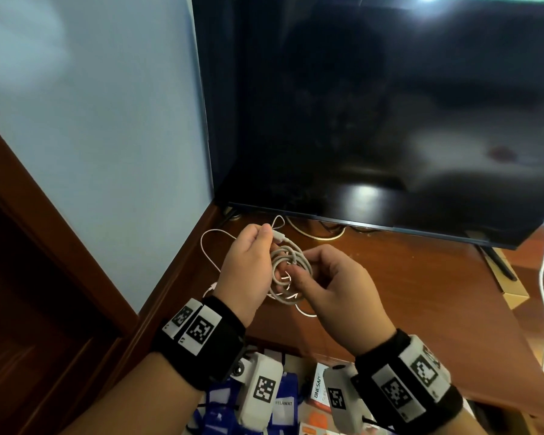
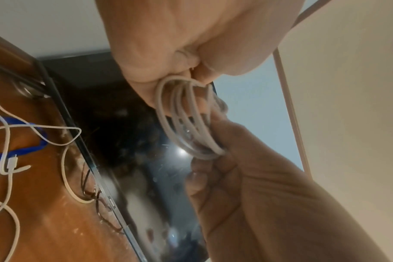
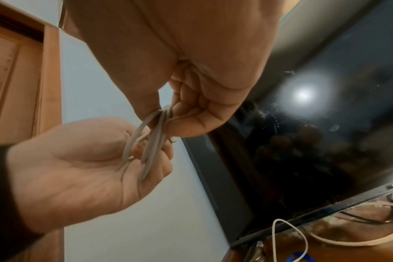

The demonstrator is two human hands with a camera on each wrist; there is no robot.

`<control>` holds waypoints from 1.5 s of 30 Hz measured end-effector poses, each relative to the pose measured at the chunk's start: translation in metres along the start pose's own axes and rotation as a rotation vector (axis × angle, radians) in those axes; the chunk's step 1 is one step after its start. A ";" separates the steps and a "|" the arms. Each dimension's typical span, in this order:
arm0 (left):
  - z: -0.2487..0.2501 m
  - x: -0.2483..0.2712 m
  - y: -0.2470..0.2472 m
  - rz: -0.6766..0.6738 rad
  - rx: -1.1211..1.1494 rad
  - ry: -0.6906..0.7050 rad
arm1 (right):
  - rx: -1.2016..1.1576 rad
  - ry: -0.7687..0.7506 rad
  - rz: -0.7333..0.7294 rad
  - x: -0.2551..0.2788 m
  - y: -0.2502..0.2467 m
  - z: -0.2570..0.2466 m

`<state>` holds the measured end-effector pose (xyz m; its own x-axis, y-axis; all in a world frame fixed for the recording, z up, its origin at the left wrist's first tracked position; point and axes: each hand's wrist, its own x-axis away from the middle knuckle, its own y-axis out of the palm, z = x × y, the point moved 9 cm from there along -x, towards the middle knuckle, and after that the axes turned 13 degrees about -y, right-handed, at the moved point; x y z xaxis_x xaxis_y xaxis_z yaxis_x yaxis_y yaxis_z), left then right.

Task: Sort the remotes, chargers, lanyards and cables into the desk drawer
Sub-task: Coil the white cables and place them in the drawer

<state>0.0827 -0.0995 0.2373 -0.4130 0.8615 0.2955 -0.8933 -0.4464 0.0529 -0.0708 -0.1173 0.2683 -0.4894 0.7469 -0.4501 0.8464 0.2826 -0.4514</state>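
Head view: coiled white cable (image 1: 288, 271) held above the desk (image 1: 405, 293) near its back-left corner, between both hands. Left hand (image 1: 248, 265) pinches the strand near the cable's plug between thumb and forefinger; right hand (image 1: 333, 284) has its fingers curled round the right side of the coil. More loose white cables (image 1: 214, 252) lie on the desk beneath and left of the hands. Television (image 1: 390, 105) stands along the back edge; bare wood lies to the right of the hands, up to the right edge. Open drawer (image 1: 296, 403) at the front edge, below the wrists, holds blue lanyards (image 1: 220, 400) and boxed items, partly hidden by the wrist cameras.

Left wrist view: coil (image 2: 188, 122) seen as several loops, left hand (image 2: 180, 44) gripping its top, right hand (image 2: 247, 177) gripping its bottom. Only here: a blue lanyard (image 2: 22, 148) flat on the desk among loose white cables, one with its plug (image 2: 11, 163) showing, near the television's lower edge.

Right wrist view: coil (image 3: 150, 140) seen edge-on, pinched at the top by the right hand (image 3: 191, 79), its lower loops lying in the cupped left hand (image 3: 90, 168). A wooden door frame (image 3: 49, 79) shows to the left of the wall.
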 end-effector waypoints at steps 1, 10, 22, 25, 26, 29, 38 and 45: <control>0.001 0.003 0.000 0.027 -0.043 0.014 | 0.024 -0.003 0.004 0.001 0.000 0.001; 0.022 0.024 0.002 0.211 -0.313 0.298 | -0.072 -0.002 0.053 0.004 0.003 0.011; 0.015 0.009 -0.001 0.142 -0.284 0.184 | -0.610 0.216 -0.090 0.013 0.019 0.020; 0.011 0.006 -0.004 0.123 -0.213 0.122 | -0.797 0.221 -0.111 0.014 0.026 0.016; 0.010 0.005 -0.005 0.115 -0.178 0.099 | -0.858 0.228 -0.112 0.014 0.027 0.015; 0.005 0.001 -0.005 0.077 -0.088 0.028 | -0.919 0.236 -0.090 0.012 0.027 0.013; -0.009 -0.010 -0.025 0.132 0.092 -0.099 | -0.820 0.287 0.058 0.012 0.012 0.024; -0.024 -0.007 -0.049 0.178 0.158 -0.156 | -0.481 0.194 0.016 0.013 0.012 0.019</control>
<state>0.1249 -0.0783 0.2100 -0.5178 0.7240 0.4557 -0.7654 -0.6300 0.1312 -0.0713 -0.1161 0.2426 -0.4662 0.8385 -0.2820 0.8766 0.4808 -0.0195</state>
